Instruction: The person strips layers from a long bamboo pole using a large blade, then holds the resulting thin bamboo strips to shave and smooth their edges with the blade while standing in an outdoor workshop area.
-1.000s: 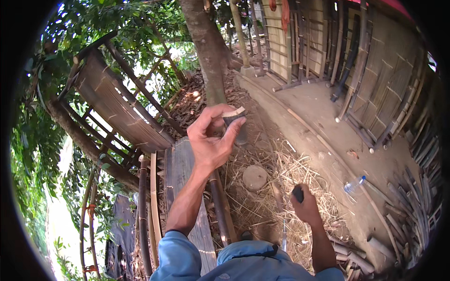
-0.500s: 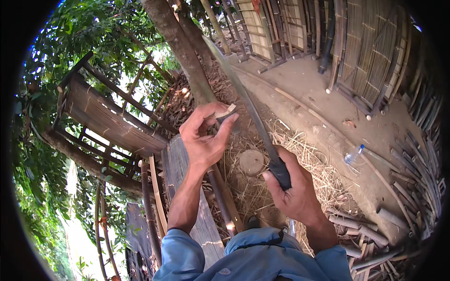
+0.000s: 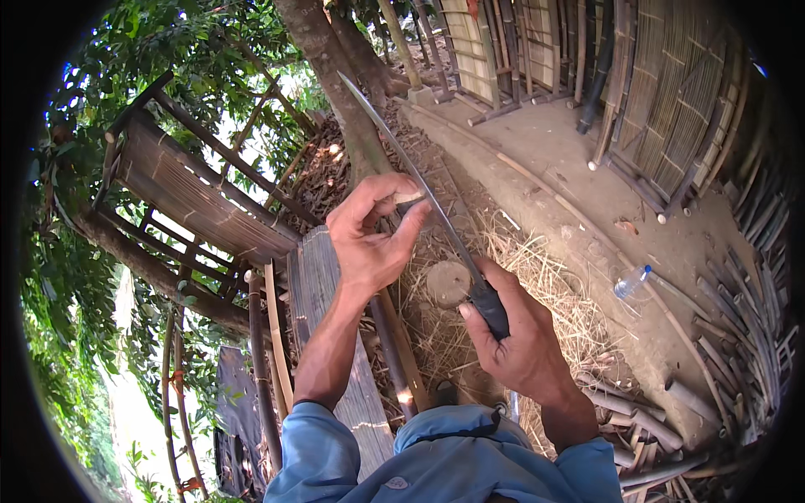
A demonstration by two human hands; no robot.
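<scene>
My right hand [image 3: 524, 344] is wrapped round the black handle of a machete [image 3: 449, 230]. Its long, narrow blade slants up and to the left, past the fingertips of my left hand [image 3: 373, 239]. Between the thumb and fingers of that hand is a small piece of bamboo [image 3: 408, 199], dark outside with a pale cut face. The blade lies right by the piece; whether the edge touches it I cannot tell. Below the blade stands a round wooden block [image 3: 449, 283], with pale shavings [image 3: 579, 327] strewn about it.
A grey plank bench [image 3: 323, 277] and bamboo poles [image 3: 260, 360] run along my left. To the right lie a plastic bottle with a blue cap [image 3: 631, 282] and stacked cut bamboo [image 3: 738, 335]. Woven bamboo panels [image 3: 683, 92] stand behind; a tree trunk [image 3: 331, 80] rises ahead.
The machete has turned edge-on and shifted left, bringing its blade closer to the bamboo piece. My right hand has moved slightly left; the left hand keeps its pinch.
</scene>
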